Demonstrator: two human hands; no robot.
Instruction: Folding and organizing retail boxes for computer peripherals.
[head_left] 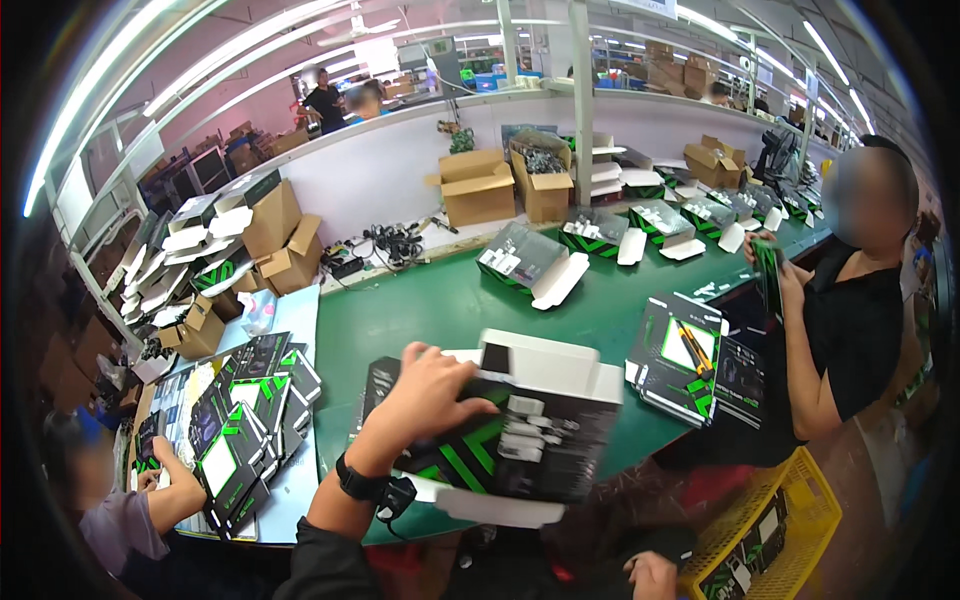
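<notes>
My left hand (pixel 425 392) grips the upper edge of a black and green cardboard box (pixel 545 440), thumb on its printed face and fingers over the far side. The box is tilted above the table's near edge. Its white inner flaps stick out at the top, right and bottom. A dark band and a small black device sit on my left wrist. Low in the picture, apart from the box, my right hand (pixel 652 577) has curled fingers near a dark shape; what they hold, if anything, is hidden.
Flat cartons (pixel 245 440) lie stacked on the left, beside a seated person. An opened box (pixel 525 262) stands on the green table (pixel 400 315), with more in a row behind. Two orange-handled tools (pixel 695 350) rest on cartons. A yellow crate (pixel 815 490) stands below a person at right.
</notes>
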